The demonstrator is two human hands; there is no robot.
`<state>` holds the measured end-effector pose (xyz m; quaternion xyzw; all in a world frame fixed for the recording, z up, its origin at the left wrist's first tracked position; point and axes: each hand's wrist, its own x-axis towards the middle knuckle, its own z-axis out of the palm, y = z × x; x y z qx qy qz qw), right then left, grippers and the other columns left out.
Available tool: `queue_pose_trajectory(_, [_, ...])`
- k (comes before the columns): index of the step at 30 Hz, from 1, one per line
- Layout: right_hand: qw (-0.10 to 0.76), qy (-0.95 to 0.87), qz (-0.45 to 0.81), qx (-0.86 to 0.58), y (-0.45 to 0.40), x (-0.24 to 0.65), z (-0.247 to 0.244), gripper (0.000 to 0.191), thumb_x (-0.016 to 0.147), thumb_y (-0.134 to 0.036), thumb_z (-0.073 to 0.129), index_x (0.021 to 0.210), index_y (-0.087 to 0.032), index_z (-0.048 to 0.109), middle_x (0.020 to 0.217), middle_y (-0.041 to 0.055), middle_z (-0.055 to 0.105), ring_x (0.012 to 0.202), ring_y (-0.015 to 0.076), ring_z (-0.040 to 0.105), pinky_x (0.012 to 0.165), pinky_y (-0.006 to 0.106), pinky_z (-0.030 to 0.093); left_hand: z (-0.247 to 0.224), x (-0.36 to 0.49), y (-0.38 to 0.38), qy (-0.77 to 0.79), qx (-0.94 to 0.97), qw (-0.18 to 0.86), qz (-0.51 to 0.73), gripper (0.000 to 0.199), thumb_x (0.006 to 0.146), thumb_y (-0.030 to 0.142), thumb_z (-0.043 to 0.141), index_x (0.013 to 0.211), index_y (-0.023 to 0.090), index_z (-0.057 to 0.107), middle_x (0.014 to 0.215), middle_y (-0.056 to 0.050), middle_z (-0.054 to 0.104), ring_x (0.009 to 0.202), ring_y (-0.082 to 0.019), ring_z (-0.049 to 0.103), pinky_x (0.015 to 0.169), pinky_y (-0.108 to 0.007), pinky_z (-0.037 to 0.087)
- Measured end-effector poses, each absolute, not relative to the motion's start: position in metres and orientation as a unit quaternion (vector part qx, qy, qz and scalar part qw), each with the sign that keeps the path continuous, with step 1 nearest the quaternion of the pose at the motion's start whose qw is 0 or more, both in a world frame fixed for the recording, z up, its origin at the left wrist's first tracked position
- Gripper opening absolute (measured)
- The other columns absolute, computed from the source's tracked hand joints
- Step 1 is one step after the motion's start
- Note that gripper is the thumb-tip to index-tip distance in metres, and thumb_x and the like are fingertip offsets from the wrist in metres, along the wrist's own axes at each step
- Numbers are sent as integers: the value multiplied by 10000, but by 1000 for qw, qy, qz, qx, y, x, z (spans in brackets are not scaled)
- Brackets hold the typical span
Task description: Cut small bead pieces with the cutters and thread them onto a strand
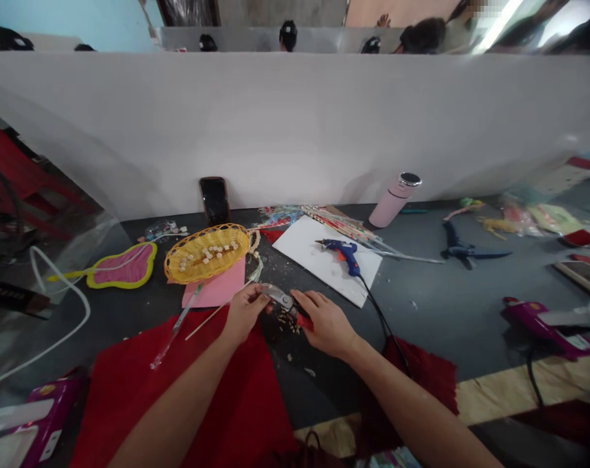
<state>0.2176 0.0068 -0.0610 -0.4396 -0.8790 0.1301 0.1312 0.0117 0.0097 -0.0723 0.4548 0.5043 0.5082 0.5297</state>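
In the middle of the head view, my right hand [326, 323] is closed round the red handle of a cutting tool [285, 301], whose metal jaws point left. My left hand [246, 313] is pinched at the tool's jaw end, and a thin pale stick [211, 320] slants down to the left from beside it. Small pale pieces [289, 321] lie on the dark table just below the tool. A yellow wicker basket [197, 252] with several small light pieces stands beyond my left hand, partly over a pink sheet [216, 298].
A blue glue gun [342, 252] lies on a white board [304, 242], its black cord running towards my right forearm. Red cloth [177, 390] spreads under my left forearm. A phone [215, 200] and a pink bottle [393, 201] stand by the white partition [275, 130].
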Motion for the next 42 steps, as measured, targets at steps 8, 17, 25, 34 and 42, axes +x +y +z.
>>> queue_pose_trajectory(8, [118,-882,131,-436,8,218,-61,623,769,-200,512,1366,-176,336,1215,116,509,1072,249,469,934,377,389,-73,10,10,517,478,494,511,107,752,248,606,713,149,607,545,34,566,526,-97,496,544,-203,363])
queue_pose_trajectory(17, [98,-892,150,-415,12,226,-53,645,759,-202,531,1373,-193,333,1212,115,508,1076,248,466,916,385,388,-70,5,13,518,508,507,464,49,708,191,607,686,154,628,528,22,586,492,-107,520,517,-213,386])
queue_pose_trajectory(25, [118,-884,172,-419,6,221,-51,530,775,-173,483,1301,-184,415,1134,104,553,1034,222,514,906,330,422,-75,5,10,514,504,509,471,77,730,207,590,688,156,630,573,13,610,489,-103,532,496,-209,405])
queue_pose_trajectory(34, [125,-871,161,-447,3,215,-58,605,748,-178,511,1337,-170,368,1189,106,524,1055,231,499,943,340,402,-73,11,8,521,495,475,508,125,769,258,587,793,161,661,586,23,586,554,-111,531,558,-211,401])
queue_pose_trajectory(42, [99,-887,142,-429,9,221,-53,655,765,-204,520,1384,-196,307,1219,109,501,1086,244,463,924,381,387,-70,4,12,514,513,505,466,80,719,205,590,684,157,645,544,15,596,497,-108,521,514,-212,392])
